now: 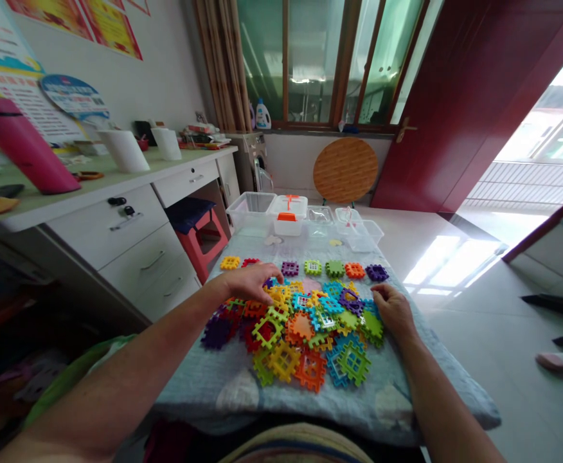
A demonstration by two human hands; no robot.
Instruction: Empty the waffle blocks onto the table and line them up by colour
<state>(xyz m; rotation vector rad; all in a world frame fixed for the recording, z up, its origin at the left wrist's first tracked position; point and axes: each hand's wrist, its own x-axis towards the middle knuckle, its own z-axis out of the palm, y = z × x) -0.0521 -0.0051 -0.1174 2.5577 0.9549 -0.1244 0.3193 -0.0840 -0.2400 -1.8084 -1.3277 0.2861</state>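
A heap of colourful square plastic building pieces with notched edges (301,325) covers the middle of the cloth-covered table. My left hand (250,283) is over the heap's far left part, thumb and forefinger apart, close to a yellow piece (280,298). At the right edge of the heap is my right hand (393,308), its fingers curled in; anything inside them is hidden. A green piece (372,326) lies beside it. Beyond the heap runs a row of single pieces, among them a yellow one (230,262), a purple one (290,268), an orange one (355,270) and a dark purple one (376,272).
Clear plastic boxes (250,215) stand along the table's far end, with a white lidded box with orange clips (288,215) among them. To the left are a desk with drawers (112,222) and a red stool (202,238). A round wooden tabletop (346,168) leans under the window.
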